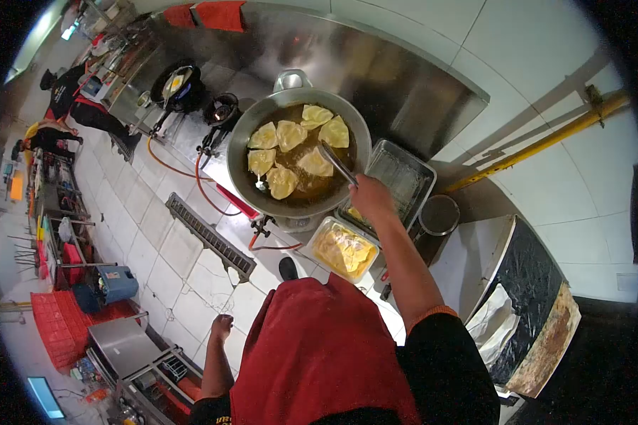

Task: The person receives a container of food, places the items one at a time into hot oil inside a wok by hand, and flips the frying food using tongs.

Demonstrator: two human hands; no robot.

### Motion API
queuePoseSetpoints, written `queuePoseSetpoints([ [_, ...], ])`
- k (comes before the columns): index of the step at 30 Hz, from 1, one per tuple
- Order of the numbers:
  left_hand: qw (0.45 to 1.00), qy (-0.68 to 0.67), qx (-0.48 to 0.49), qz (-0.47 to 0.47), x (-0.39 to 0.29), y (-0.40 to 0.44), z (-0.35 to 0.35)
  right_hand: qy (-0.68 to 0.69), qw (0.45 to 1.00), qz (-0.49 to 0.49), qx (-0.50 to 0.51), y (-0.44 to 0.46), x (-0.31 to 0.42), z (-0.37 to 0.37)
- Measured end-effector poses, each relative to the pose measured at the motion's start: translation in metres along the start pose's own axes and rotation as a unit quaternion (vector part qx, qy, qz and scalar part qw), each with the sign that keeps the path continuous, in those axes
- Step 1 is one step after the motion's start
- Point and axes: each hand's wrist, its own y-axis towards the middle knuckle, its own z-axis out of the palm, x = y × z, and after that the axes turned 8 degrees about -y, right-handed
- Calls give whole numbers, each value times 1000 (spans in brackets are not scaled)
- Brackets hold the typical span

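A wide metal pan (237, 152) of bubbling oil holds several flat, pale yellow pieces of food (281, 182) that look like wrappers or dough. My right hand (373, 198) reaches over the pan's right rim, closed around metal tongs (339, 163). The tips of the tongs are by one piece (315, 162) at the right; I cannot tell whether they grip it. Low at my left side hangs my left hand (222, 326), away from the stove, its fingers curled with nothing visible in them.
A tub of yellow pieces (344, 248) stands below the pan, beside a metal tray (397, 173). Behind the pan rises a steel splashback (397, 92). Another burner (223, 111) and a wok (179, 85) are to the left. Hoses (204, 177) cross the floor; two people (78, 103) stand farther off.
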Motion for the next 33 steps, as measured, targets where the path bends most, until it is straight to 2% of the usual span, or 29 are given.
queuePoseSetpoints([
  [1, 996, -65, -12, -52, -20, -9, 6, -26, 1000, -9, 13, 5, -5, 9],
  [2, 999, -43, -1, 11, -23, -10, 7, -53, 998, -19, 21, 11, -7, 10],
  [3, 999, -44, -6, 14, -15, -6, 6, -52, 998, -24, 17, 11, -9, 8],
  [5, 989, 95, 20, 114, 1, 3, 5, -23, 1000, 4, -3, 8, -14, 3],
  [7, 995, -73, -49, -38, -30, -16, 16, 6, 1000, 1, -28, -7, -20, -23],
  [8, 997, -63, -38, -10, -30, -20, 18, 36, 998, 3, -57, -14, -28, -32],
  [9, 996, 31, -16, 83, 12, -6, 12, 73, 994, -11, -77, -19, -46, -34],
  [11, 992, -67, -43, -97, -14, -19, 19, 110, 989, -8, -98, -37, -75, -47],
  [13, 985, -141, -52, -91, 36, -7, 17, 157, 983, 24, -96, -57, -110, -50],
  [14, 995, 0, -56, -81, 7, -26, 18, 203, 974, 37, -89, -61, -137, -36],
  [16, 988, -67, -75, -120, 19, -26, 22, 220, 967, 126, 9, -65, -170, -22],
  [18, 986, -53, -79, -136, 14, -29, 19, 131, 980, 109, -103, -78, -173, 8],
  [20, 990, -30, -65, -117, 19, -27, 17, -2, 983, 110, -148, -69, -217, 94],
  [21, 991, -36, -64, -115, 15, -28, 17, 19, 979, 191, -63, -73, -197, 101],
  [22, 990, -29, -63, -126, 6, -29, 16, -11, 989, 111, -92, -66, -218, 145],
  [23, 989, -19, -62, -136, 2, -26, 14, -14, 989, 111, -95, -68, -204, 145],
  [25, 988, 10, -57, -142, 10, -9, 10, -34, 979, 200, -26, -79, -156, 147],
  [26, 997, 31, -24, -70, 25, 5, 5, -35, 977, 206, -29, -82, -146, 146],
  [27, 999, 51, 8, 4, 43, 22, 1, -55, 965, 257, 23, -82, -135, 146],
  [28, 999, 35, 13, 33, 77, 47, 1, -74, 946, 306, 76, -81, -123, 145],
  [29, 998, 20, 20, 62, 99, 69, -4, -72, 944, 313, 73, -81, -113, 143],
  [30, 993, 74, 41, 78, 94, 78, -11, -137, 929, 332, 86, -82, -104, 141],
  [31, 872, 421, 70, 239, 54, 69, -28, -200, 909, 351, 101, -85, -92, 137],
  [33, 974, 185, 81, 103, 28, 71, -40, -163, 909, 374, 84, -97, -68, 126],
])
